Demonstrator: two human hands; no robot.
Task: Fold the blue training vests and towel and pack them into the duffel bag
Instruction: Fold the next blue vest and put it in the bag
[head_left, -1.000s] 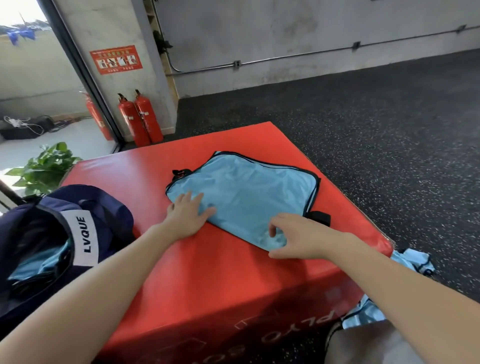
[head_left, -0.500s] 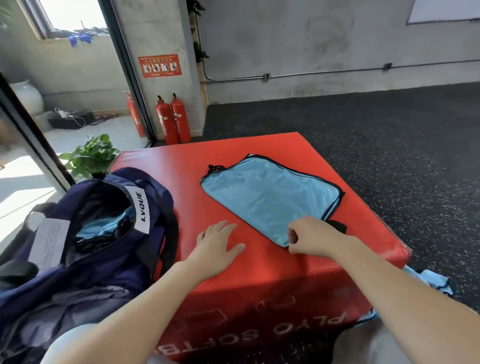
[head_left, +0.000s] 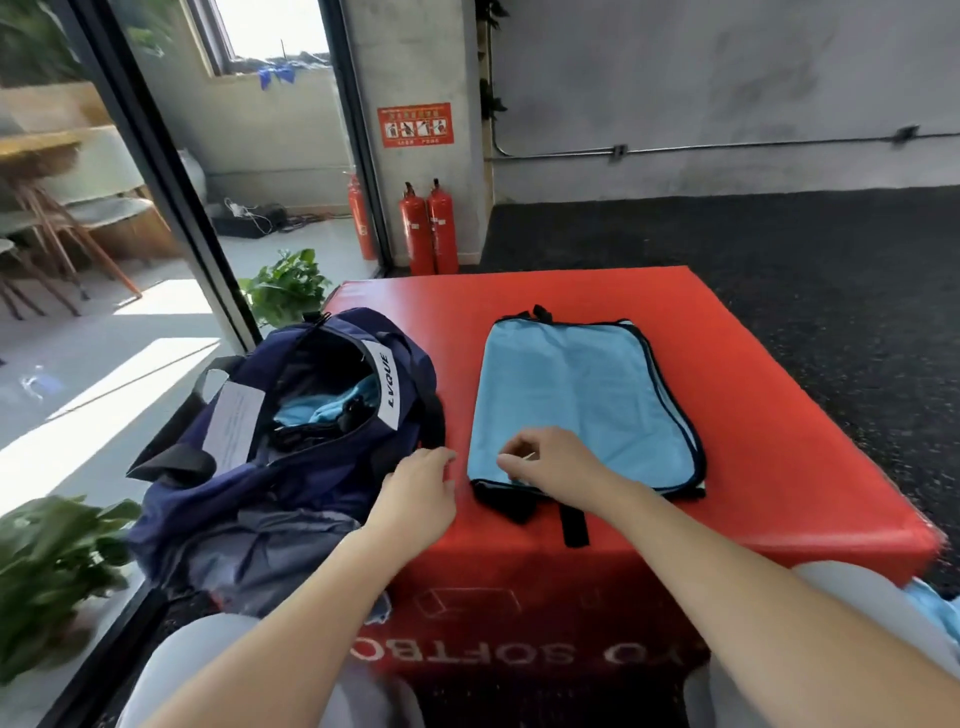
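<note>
Vest: one folded blue vest (head_left: 582, 400) lies near the red box's (head_left: 779, 467) front edge
Grip: our right hand (head_left: 550, 462) pinches its near hem; our left hand (head_left: 421, 493) rests relaxed, holding nothing, beside the duffel bag (head_left: 291, 467)
Risk: we judge a one-corner lift could spill the fold
Count: one bag, open, blue cloth inside; three fire extinguishers (head_left: 428, 228) behind
</note>
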